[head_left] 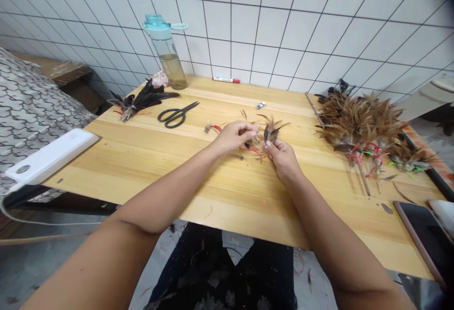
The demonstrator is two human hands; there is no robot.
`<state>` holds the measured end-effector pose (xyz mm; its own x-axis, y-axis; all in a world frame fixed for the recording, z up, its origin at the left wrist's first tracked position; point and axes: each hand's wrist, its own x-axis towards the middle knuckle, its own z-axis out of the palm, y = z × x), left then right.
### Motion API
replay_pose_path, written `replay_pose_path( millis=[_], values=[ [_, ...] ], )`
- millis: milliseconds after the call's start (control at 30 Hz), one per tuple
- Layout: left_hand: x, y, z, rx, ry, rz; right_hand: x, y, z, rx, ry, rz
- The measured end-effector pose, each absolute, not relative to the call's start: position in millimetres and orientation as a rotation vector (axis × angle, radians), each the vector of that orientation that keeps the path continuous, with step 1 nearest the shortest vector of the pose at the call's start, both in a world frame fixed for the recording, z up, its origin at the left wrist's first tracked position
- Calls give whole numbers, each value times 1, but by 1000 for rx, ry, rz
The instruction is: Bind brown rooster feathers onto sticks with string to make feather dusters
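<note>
Feather tuft (one) in right hand, left hand beside, one scissors

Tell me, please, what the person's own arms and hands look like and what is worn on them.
Both arms are bare from above the elbow down; no sleeve shows. The left hand and right hand wear no gloves, and no watch, bracelet or ring is visible on either.

head cam | worn, faces forward-down | near, over wooden table | tiled wall behind
</note>
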<state>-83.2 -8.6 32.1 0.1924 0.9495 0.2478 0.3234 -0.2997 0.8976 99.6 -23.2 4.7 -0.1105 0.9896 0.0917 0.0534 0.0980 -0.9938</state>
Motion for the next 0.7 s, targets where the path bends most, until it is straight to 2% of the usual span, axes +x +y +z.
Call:
replay_pose_path(
  millis=[100, 400, 700],
  values=[
    [-69, -14, 24, 1535, 1000, 1007, 97, -24, 0, -1046, -1358, 1271],
    [-60, -18, 16, 1098, 779, 992, 97, -24, -3, -1099, -1399, 1329],
    [-60, -15, 15, 1059, 751, 1078, 99, -32, 16, -1114, -1511, 1348]
  ],
)
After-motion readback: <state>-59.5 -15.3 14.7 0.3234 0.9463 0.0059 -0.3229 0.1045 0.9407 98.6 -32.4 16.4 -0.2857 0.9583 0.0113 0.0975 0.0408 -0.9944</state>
